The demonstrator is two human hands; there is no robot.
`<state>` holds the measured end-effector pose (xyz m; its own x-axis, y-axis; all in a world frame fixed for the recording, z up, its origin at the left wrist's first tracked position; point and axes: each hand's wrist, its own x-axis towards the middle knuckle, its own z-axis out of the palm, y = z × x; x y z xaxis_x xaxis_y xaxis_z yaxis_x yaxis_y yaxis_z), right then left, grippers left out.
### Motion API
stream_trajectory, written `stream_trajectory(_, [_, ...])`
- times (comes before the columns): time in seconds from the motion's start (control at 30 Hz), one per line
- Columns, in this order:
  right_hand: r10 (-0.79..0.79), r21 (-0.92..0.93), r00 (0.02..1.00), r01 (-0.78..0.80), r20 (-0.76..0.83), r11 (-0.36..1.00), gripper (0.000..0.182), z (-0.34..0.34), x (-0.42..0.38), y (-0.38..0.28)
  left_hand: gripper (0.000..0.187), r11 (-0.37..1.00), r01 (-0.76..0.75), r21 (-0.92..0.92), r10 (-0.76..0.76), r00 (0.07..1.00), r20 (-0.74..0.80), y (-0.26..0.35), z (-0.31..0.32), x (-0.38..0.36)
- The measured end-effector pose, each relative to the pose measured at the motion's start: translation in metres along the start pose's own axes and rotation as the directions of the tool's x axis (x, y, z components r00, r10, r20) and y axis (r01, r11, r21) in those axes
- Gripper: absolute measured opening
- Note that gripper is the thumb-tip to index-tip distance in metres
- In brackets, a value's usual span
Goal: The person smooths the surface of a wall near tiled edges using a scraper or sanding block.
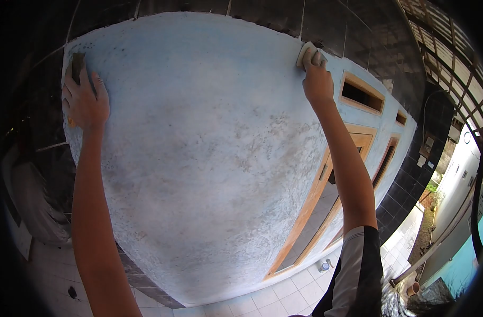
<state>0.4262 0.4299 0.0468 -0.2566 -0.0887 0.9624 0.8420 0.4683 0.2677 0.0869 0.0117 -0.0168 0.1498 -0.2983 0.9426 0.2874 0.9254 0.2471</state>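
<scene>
A large wall (188,121), painted pale blue with rough, grey-stained patches, fills the middle of the view. My left hand (88,103) is raised against its upper left edge, fingers partly spread. Under those fingers a dark, flat piece (78,63), like sandpaper, is pressed on the wall. At the upper right edge, just below the dark tiles, my right hand (319,79) is closed around a pale flat pad (303,54) that touches the wall. The pad's exact kind cannot be made out.
Black tiles (262,16) border the wall above. To the right are a wooden vent frame (362,93) and a wooden door frame (302,222). A small can (324,266) stands on the white tiled floor (283,289). A slatted roof (453,47) shows at upper right.
</scene>
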Motion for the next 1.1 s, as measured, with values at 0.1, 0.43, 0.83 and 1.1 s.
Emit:
stream_trajectory(0.1, [0.227, 0.148, 0.920, -0.285, 0.320, 0.947, 0.059, -0.008, 0.017, 0.031, 0.048, 0.998, -0.016, -0.055, 0.015, 1.000, -0.019, -0.001, -0.001, -0.002])
stream_trajectory(0.43, [0.279, 0.132, 0.904, -0.335, 0.323, 0.933, 0.054, 0.000, 0.024, 0.040, 0.049, 0.993, 0.000, -0.114, -0.002, 1.000, -0.017, 0.000, -0.001, -0.001])
stream_trajectory(0.83, [0.207, 0.104, 0.951, -0.236, 0.230, 0.966, 0.051, 0.009, 0.018, 0.047, 0.049, 0.995, 0.007, -0.095, -0.010, 1.000, -0.027, 0.000, -0.003, -0.004])
stream_trajectory(1.1, [0.177, 0.070, 0.976, -0.187, 0.127, 0.980, 0.044, 0.022, 0.013, 0.059, 0.048, 0.999, 0.002, -0.053, -0.004, 0.999, -0.039, 0.000, 0.000, -0.002])
